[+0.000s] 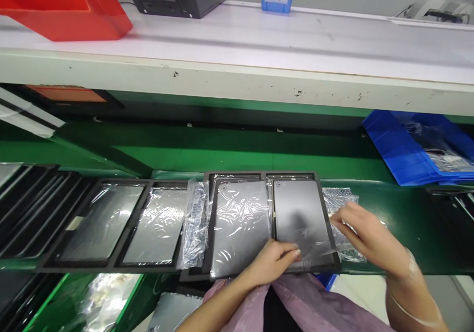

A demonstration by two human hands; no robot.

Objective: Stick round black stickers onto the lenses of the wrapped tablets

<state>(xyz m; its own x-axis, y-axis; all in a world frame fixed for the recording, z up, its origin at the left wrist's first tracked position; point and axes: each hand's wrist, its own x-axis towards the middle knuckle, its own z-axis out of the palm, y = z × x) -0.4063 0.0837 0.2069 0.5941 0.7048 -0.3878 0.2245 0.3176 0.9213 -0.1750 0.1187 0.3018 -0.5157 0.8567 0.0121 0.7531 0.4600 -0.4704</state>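
A grey tablet [303, 201] lies back-up in the right-hand slot of a black tray [335, 261], in front of the person. A sheet of clear film [316, 257] crosses its lower end. The left hand [272, 262] rests at that end, thumb and forefinger pinching the film. The right hand [365, 235] is just off the tray's right side, fingers drawn together; it is blurred, so I cannot tell whether it grips the film too. Beside the tablet, on the left, lies a second one in a shiny clear bag [242, 223]. Bubble wrap [195, 223] lies left of that, next to another tray [134, 219] with two filled slots. Farther out, stacked trays [40, 208] stand at far left, and a blue bin [392, 149] sits at back right, below a white shelf [244, 40].
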